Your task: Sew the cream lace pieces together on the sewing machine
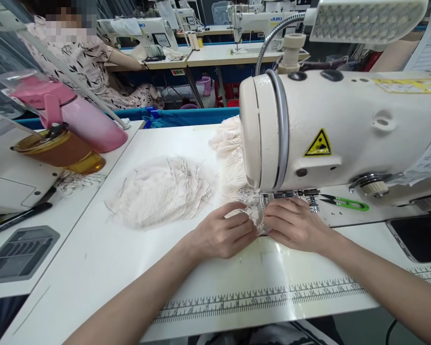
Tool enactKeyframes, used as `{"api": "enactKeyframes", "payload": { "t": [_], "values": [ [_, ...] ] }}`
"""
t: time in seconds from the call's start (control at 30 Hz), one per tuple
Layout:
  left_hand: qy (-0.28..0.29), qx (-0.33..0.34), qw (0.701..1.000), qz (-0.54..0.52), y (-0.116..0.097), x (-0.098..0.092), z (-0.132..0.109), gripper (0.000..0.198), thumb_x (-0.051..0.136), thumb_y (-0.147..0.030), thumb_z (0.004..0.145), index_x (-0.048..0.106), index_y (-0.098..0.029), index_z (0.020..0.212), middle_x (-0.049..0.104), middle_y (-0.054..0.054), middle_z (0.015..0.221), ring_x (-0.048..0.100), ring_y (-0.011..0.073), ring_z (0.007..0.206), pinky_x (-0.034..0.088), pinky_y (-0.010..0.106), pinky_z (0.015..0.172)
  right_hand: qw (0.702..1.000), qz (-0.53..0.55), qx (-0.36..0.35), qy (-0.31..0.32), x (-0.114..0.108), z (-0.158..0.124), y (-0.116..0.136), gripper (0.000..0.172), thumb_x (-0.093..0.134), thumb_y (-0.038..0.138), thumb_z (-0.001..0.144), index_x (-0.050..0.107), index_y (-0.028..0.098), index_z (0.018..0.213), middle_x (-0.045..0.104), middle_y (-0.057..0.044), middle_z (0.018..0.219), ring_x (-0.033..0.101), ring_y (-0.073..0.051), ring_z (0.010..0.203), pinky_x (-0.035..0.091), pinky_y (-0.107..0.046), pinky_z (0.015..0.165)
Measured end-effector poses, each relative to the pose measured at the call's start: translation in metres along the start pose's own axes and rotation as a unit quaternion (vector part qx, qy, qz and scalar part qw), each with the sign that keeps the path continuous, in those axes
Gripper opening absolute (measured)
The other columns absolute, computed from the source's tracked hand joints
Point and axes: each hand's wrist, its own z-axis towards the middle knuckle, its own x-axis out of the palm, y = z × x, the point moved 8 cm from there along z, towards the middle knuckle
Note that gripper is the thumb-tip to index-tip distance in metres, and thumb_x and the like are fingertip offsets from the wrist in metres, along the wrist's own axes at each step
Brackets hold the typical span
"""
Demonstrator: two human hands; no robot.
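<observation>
Pale lace fabric [233, 165] runs from behind the head of the sewing machine [330, 124] down to its needle area. My left hand [226, 232] is closed on the near end of the lace, its fingers curled at the edge. Just right of it, my right hand [296, 223] presses the same lace with fingers together, close below the presser foot [273, 195]. The needle itself is hidden. A loose heap of pale ruffled fabric [158, 194] with stray threads lies to the left of my hands.
Green thread snips [346, 202] lie right of the needle area, and a phone [420, 237] sits at the right. A pink bottle [86, 112] and an amber cup [62, 151] stand left. A ruler strip [258, 299] lines the front edge. A co-worker [75, 62] sits beyond.
</observation>
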Motion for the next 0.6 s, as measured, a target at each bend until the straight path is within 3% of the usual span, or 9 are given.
{"api": "enactKeyframes", "payload": {
  "t": [0.23,0.37,0.6],
  "values": [
    [0.005,-0.011,1.0,0.005,-0.0024,-0.0001,0.002,0.015,0.059,-0.015,0.086,0.057,-0.019,0.071,0.063,-0.005,0.069,0.056,0.0086,0.065,0.048,0.029,0.085,0.999,0.037,-0.032,-0.014,-0.0011,0.0011,0.0084,0.008,0.057,0.01,0.086,0.058,0.018,0.086,0.066,0.003,0.088,0.058,-0.012,0.091,0.044,-0.03,0.086],
    [0.016,-0.018,1.0,-0.001,-0.0032,-0.0004,0.0029,0.018,0.056,-0.011,0.087,0.057,-0.019,0.07,0.062,-0.005,0.067,0.055,0.0083,0.063,0.048,0.028,0.085,0.997,0.06,-0.04,-0.024,-0.0051,0.0037,0.0087,0.0,0.059,0.018,0.087,0.059,0.018,0.087,0.066,0.001,0.087,0.058,-0.013,0.09,0.045,-0.032,0.086],
    [0.019,-0.01,1.0,-0.013,-0.0046,0.0007,0.0021,0.018,0.056,-0.01,0.085,0.058,-0.018,0.07,0.063,-0.004,0.066,0.057,0.0097,0.063,0.05,0.029,0.075,0.995,0.083,-0.05,-0.014,-0.0019,0.0009,0.0092,0.008,0.059,0.01,0.085,0.06,0.018,0.087,0.067,0.002,0.088,0.058,-0.012,0.089,0.046,-0.031,0.086]
  ]
}}
